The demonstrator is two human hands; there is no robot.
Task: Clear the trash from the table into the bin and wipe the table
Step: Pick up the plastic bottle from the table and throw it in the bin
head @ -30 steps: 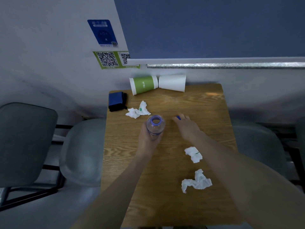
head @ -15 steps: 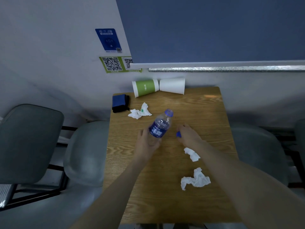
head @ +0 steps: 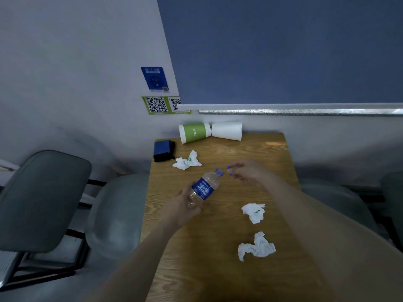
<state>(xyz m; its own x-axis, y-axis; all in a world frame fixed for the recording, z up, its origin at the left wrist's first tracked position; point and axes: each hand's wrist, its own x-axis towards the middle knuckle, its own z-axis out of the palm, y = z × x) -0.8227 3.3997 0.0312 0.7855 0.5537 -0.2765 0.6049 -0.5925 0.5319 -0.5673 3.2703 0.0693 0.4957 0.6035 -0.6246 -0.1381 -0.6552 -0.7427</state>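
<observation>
Open wood on table [head: 272, 153] far-right corner and near-left strip. Obstacles: 2 tipped cups, green cup [head: 194, 132] + white cup [head: 226, 130], along back edge; blue cloth [head: 163, 150] far-left corner; tissue [head: 186, 162] beside it; 2 tissue wads [head: 254, 212] [head: 256, 246] right side. Chair [head: 41, 199] flanks table on left.

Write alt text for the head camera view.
The left hand grips a tilted plastic bottle while the right hand pinches its blue cap beside the neck. Three crumpled tissues, two tipped paper cups and a blue cloth lie on the wooden table.
</observation>
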